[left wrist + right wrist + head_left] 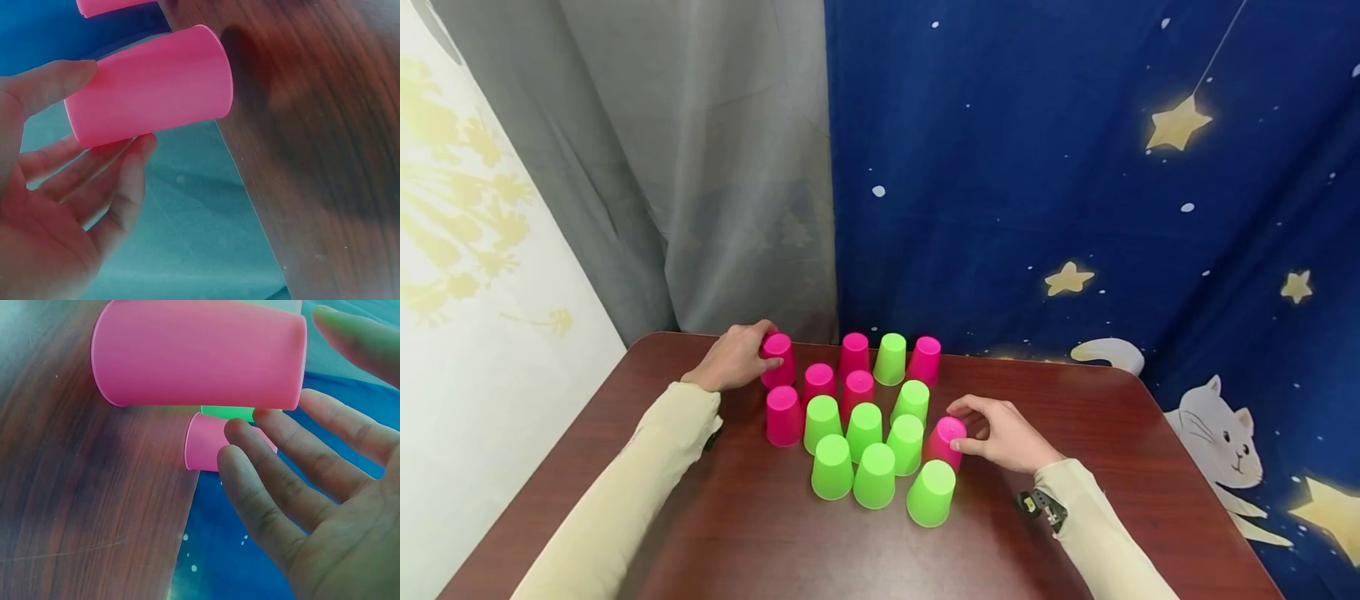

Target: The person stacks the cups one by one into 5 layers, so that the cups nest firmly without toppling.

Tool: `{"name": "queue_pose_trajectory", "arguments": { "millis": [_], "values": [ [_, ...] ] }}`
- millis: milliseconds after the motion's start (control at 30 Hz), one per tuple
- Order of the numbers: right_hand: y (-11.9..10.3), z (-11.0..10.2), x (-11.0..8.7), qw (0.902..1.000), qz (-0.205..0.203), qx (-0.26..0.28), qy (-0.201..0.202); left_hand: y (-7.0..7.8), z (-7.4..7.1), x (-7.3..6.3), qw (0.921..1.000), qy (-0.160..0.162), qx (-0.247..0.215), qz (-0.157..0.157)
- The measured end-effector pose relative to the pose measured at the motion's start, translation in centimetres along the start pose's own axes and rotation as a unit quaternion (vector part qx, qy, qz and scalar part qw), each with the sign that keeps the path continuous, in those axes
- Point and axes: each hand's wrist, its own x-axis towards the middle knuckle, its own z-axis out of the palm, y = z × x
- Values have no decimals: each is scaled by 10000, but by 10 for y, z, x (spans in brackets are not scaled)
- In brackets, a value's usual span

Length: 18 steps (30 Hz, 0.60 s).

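Pink and green cups stand upside down in a cluster on the table. At its far left corner, my left hand (736,357) holds a pink cup (778,361); in the left wrist view the thumb lies on one side of this cup (150,87) and the fingers are against the other. On the right side of the cluster, my right hand (1003,432) is spread around another pink cup (947,442). The right wrist view has its thumb apart from that cup (200,353), with the fingertips close along its side. A green cup (931,493) stands just in front of it.
Several green cups (874,475) fill the front and middle of the cluster. Pink cups (854,357) and a green cup (891,359) line the back, close to the far edge of the brown table (760,533). Grey and blue curtains (1000,167) hang behind.
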Motion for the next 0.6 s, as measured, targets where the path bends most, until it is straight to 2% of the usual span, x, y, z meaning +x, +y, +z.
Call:
{"name": "queue_pose_trajectory", "arguments": {
  "millis": [300, 600],
  "values": [
    [4, 5, -2, 9999, 20, 152, 81, 11, 3, 20, 9996, -246, 85, 85],
    [6, 8, -2, 9998, 93, 185, 82, 20, 9, 36, 9984, -490, 293, 22]
  ]
}}
